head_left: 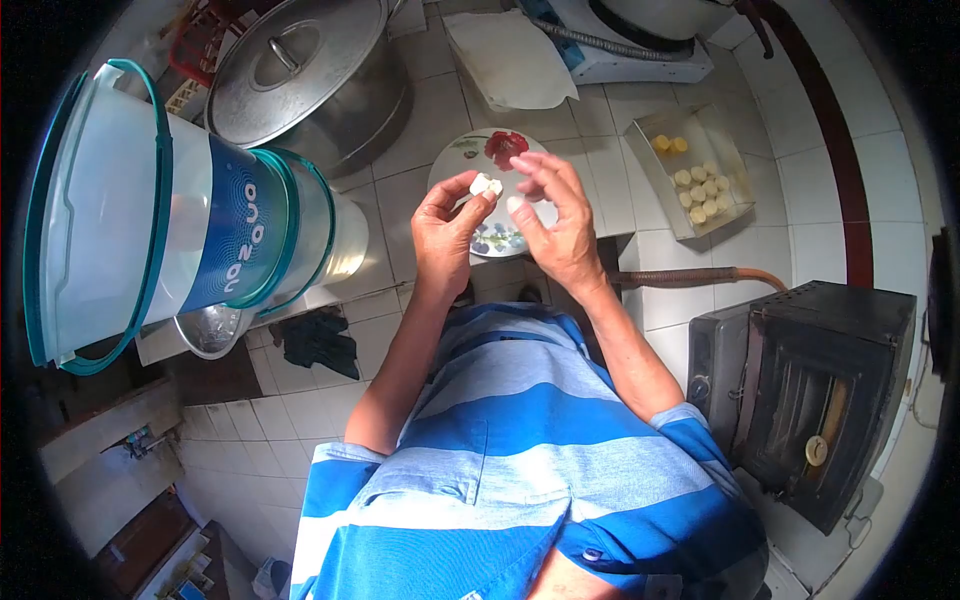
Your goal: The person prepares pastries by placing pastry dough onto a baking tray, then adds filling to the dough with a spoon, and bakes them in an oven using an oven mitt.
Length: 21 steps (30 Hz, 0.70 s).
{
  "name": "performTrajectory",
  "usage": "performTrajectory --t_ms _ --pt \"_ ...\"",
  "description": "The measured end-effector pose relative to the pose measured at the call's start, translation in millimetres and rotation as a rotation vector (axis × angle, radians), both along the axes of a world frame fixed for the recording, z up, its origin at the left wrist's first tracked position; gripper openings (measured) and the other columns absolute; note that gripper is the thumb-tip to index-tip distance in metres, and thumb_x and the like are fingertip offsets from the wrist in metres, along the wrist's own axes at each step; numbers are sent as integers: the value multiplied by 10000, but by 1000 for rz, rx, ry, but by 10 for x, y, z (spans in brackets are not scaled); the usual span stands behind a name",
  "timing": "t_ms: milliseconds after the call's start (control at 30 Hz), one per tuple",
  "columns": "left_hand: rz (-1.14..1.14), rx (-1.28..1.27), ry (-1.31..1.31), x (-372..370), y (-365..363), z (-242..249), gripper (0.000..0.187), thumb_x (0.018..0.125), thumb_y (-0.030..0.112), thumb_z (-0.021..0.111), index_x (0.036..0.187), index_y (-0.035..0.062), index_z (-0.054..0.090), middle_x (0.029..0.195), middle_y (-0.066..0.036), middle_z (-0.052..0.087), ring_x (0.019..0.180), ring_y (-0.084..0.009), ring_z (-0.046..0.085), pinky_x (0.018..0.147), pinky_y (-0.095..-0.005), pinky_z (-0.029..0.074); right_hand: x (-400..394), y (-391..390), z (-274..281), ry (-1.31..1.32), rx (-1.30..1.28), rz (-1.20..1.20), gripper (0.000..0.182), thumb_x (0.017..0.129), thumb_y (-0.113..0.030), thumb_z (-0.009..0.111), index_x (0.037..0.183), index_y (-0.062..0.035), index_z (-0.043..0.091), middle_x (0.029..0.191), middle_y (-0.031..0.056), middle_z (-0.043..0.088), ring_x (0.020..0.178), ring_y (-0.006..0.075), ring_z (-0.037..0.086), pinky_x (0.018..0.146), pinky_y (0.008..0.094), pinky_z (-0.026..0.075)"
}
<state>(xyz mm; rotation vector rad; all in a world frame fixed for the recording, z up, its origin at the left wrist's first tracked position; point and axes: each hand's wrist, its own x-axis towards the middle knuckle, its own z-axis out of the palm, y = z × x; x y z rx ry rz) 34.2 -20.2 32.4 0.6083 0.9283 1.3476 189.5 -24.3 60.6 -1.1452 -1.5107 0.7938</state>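
Note:
My left hand (447,230) pinches a small white lump (486,185), which looks like dough or cheese, between thumb and fingertips. Beside it, my right hand (560,230) is raised with its fingers apart and nothing plainly held; its thumb tip looks whitish. Both hands are over a round white plate (450,165) decorated with a red flower and blue flowers, partly hidden by them. To the right, a rectangular tray (718,222) holds several pale round pieces (697,194) and a few yellower ones (670,144) at its far end.
Stacked plastic buckets (185,200) and a large lidded metal pot (300,80) stand at left. A cloth or paper-covered container (508,60) lies at the back, near a stove (640,62). A dark oven (820,400) with a hose (690,277) is at right.

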Motion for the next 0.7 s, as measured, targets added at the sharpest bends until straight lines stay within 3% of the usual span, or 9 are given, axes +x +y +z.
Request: performTrajectory --t_ms 100,133,233,267,333,467,533,700 --pt "-21 27 38 1 -29 20 340 913 21 732 1226 -57 624 1119 -110 682 1000 -169 691 904 -297 582 110 91 14 -125 23 45 317 874 -72 726 1189 -49 706 1326 140 592 1096 235 641 951 346 517" --pt "-37 30 4 5 -35 40 338 914 17 729 1229 -54 630 1126 -110 684 1003 -167 693 903 -296 583 137 126 -2 -228 112 38 280 870 -87 739 1147 -49 722 1280 140 621 1156 266 626 992 369 498" --pt "-55 10 -1 14 -72 94 316 928 27 685 1227 -57 624 1172 -124 666 1073 -194 659 984 -353 544 141 135 28 -195 81 42 226 851 -130 769 1063 -55 748 1190 141 658 1145 308 633 970 391 504" --pt "-53 11 -2 17 -76 86 316 928 27 685 1227 -57 624 1172 -124 666 1073 -194 659 984 -353 544 135 132 47 -196 82 44 226 851 -130 769 1063 -55 748 1190 141 658 1145 308 633 970 391 504" --pt "-41 36 -32 24 -78 64 323 923 13 721 1231 -38 642 1151 -120 695 997 -156 702 872 -270 580 120 121 79 -187 73 32 183 851 -141 780 1009 -52 757 1135 129 678 1110 294 646 953 387 510" --pt "-64 102 127 20 -128 118 315 927 12 720 1230 -32 648 1126 -128 715 981 -150 705 849 -264 579 97 81 83 -169 56 29 166 852 -149 789 981 -52 757 1098 117 690 1071 279 658 937 382 511" --pt "-58 133 187 19 -151 159 318 926 9 723 1233 -29 649 1094 -132 733 976 -139 703 831 -260 572 94 46 106 -67 -106 78 163 878 -107 750 1028 -44 751 1168 128 679 1169 272 630 1006 376 484" --pt "-60 124 219 24 -195 185 323 927 8 725 1240 -22 648 1082 -134 739 980 -132 700 825 -257 565 139 22 101 -137 -10 92 141 888 -110 753 1007 -34 744 1161 123 682 1152 255 637 975 361 501"
